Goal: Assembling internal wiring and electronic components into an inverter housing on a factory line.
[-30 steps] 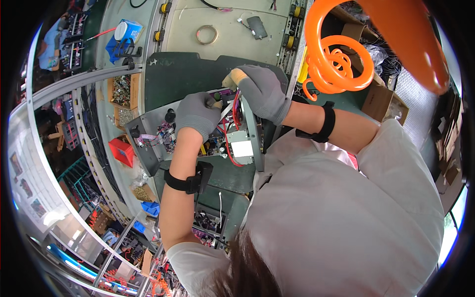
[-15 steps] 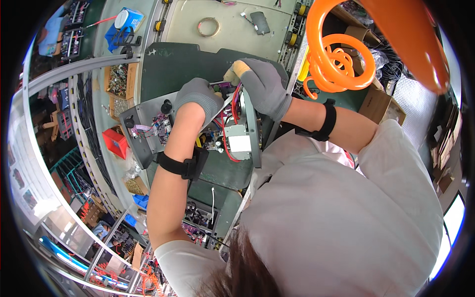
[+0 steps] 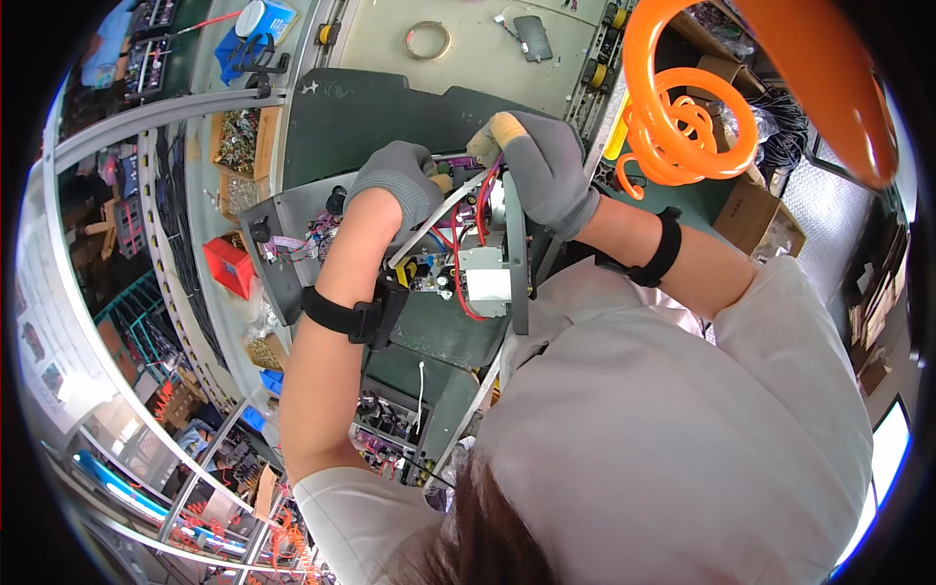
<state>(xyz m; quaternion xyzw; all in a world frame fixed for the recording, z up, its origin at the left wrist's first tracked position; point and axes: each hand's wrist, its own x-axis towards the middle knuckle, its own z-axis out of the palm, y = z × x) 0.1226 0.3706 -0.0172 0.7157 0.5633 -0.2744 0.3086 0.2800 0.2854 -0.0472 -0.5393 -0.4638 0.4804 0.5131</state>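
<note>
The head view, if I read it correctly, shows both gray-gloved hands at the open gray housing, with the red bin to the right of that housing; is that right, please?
Not quite: the head view shows the red bin to the left of the open gray housing. The gray-gloved left hand and right hand are indeed at the housing.

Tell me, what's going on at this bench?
A person in grey gloves is working with both hands on an open grey metal case full of circuit boards and wiring. The left hand is curled over the case beside a pale strip; the right hand is bent over its far side, near some red wires. Exactly what the fingertips grip is hidden. The case lies open, its parts exposed.
</note>
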